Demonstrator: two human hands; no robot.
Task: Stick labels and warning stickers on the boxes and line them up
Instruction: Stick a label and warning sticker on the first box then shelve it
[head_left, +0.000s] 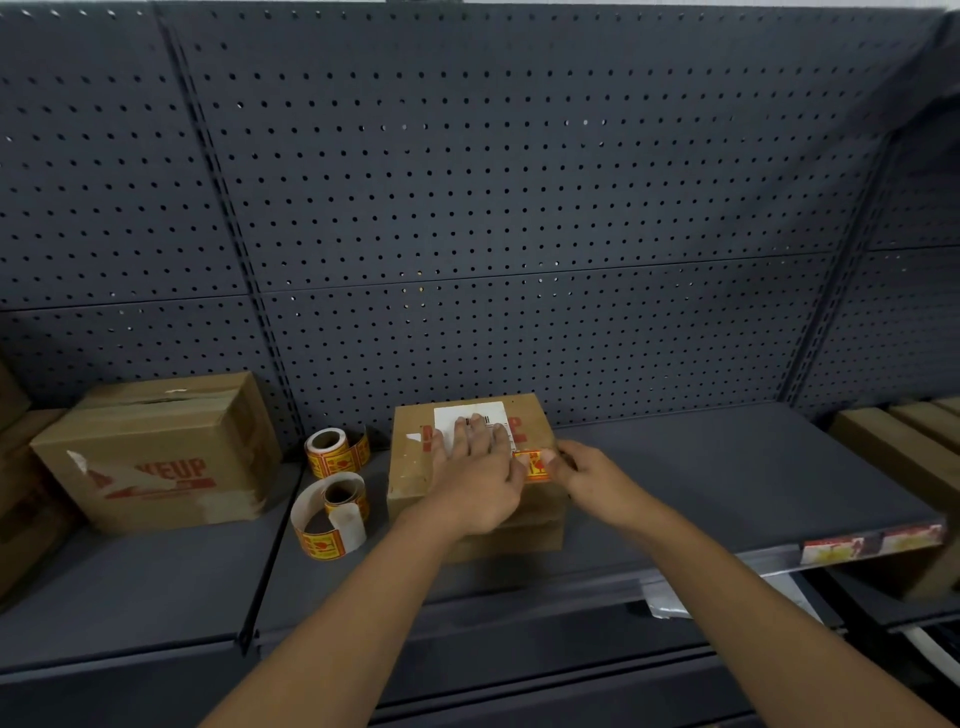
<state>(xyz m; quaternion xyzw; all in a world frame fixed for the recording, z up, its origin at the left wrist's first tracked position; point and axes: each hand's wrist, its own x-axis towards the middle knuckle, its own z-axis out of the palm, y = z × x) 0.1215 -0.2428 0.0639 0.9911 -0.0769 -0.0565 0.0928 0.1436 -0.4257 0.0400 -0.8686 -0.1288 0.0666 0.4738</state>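
Pinching the right edge of a red-and-yellow warning sticker (533, 465) between thumb and fingertips: right hand (582, 470), grip closed on that sticker, at the near right corner of the top of a small cardboard box (415, 467). Lying flat just left of it, fingers straight and spread: left hand (480, 478), grip open, palm down on the box top, fingertips resting on the near edge of a white shipping label (470, 415) with a barcode, stuck toward the far side of the top. Sticker held between the two hands, touching or just above the cardboard; cannot tell which. Box standing near the middle of a dark grey shelf (727, 467), red printing partly showing beside the label. Just left of the box, two rolls of the same red-and-yellow stickers: far roll (332, 453) upright on its edge with a strip curling away to the right, near roll (332, 512) with a long loop of white backing paper unwound around it. Further left, on the neighbouring shelf section, a larger cardboard box (156, 457) with red lettering and torn tape on its front. At the far right, more cardboard boxes (904, 447) lying in a row. Behind everything, a dark pegboard back panel (467, 208). Along the shelf's near right edge, a price strip (872, 543) with red-and-white tags.
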